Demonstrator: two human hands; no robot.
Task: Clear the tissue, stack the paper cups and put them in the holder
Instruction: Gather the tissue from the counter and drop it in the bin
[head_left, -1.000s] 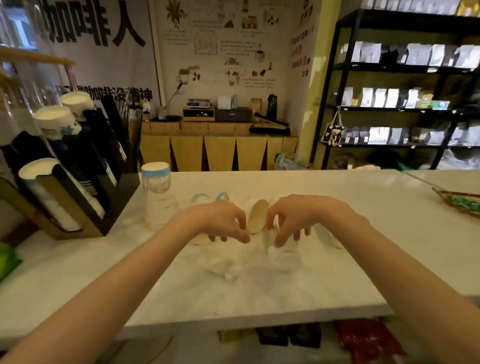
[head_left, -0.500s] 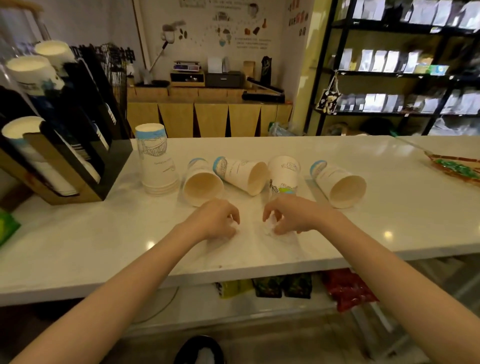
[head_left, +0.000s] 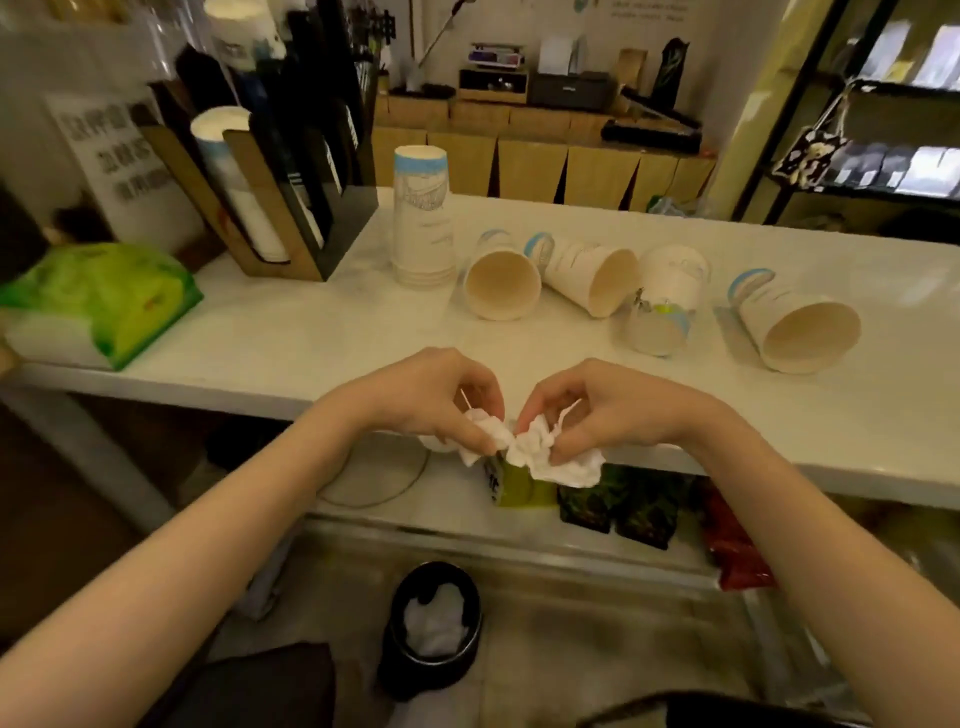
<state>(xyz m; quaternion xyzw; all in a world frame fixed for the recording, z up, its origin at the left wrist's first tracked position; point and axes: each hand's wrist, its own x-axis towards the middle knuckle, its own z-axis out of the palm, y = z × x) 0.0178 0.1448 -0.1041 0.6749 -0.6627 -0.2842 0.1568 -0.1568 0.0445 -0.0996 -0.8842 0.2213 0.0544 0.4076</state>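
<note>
My left hand (head_left: 441, 397) and my right hand (head_left: 602, 410) both pinch a crumpled white tissue (head_left: 540, 452), held in the air just off the counter's front edge. Behind them several paper cups lie on their sides on the white counter (head_left: 322, 338): one (head_left: 501, 278), one (head_left: 587, 275), one (head_left: 667, 306) and one (head_left: 795, 322). An upside-down stack of cups (head_left: 422, 218) stands left of them. The black and wooden cup holder (head_left: 291, 171) with cups in it stands at the back left.
A green packet (head_left: 109, 296) lies at the counter's left end. A black bin (head_left: 434, 623) with white tissue inside stands on the floor below my hands. Snack bags (head_left: 618, 504) sit on a lower shelf. Dark shelving stands at the right.
My hands gathered the tissue off the counter and drew it back past the front edge. My view tipped downward, bringing the floor bin into sight.
</note>
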